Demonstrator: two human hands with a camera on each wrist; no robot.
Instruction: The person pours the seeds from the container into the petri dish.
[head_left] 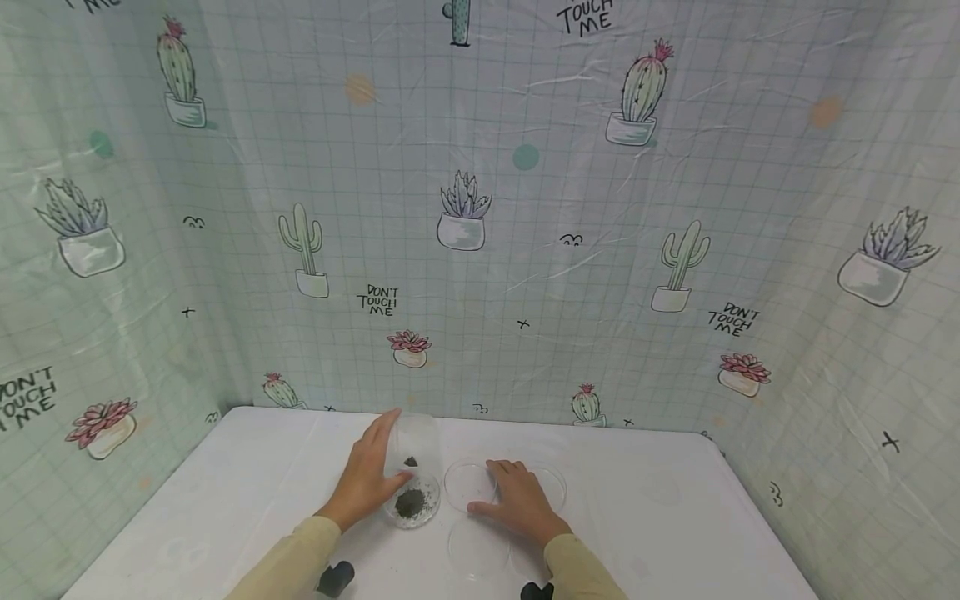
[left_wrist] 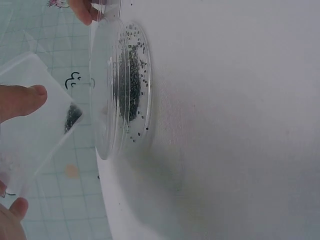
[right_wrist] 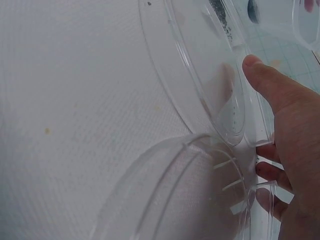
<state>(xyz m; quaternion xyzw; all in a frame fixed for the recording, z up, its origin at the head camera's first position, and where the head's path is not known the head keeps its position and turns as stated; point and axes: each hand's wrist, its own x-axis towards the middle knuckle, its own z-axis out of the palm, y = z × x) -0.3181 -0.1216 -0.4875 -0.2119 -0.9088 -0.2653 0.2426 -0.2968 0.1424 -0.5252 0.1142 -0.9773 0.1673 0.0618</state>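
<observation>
My left hand [head_left: 369, 475] holds a clear plastic bag [left_wrist: 35, 135] by its sides, thumb apart from the other fingers. A small heap of dark grains lies in the bag's lower corner. Beneath and in front of it, a round clear dish [head_left: 431, 512] contains a larger pile of dark grains [left_wrist: 129, 85], some scattered around it. To the right, my right hand [head_left: 521, 500] spreads thumb and fingers around the right side of a clear round dish [head_left: 467, 482]. Whether its fingertips touch the rim is hard to tell.
Another clear round dish [head_left: 557, 479] lies partly behind the right hand, and one more [head_left: 478, 550] lies nearer the front. All sit on a white table [head_left: 637, 508]. A cactus-patterned curtain [head_left: 525, 275] surrounds its back and sides.
</observation>
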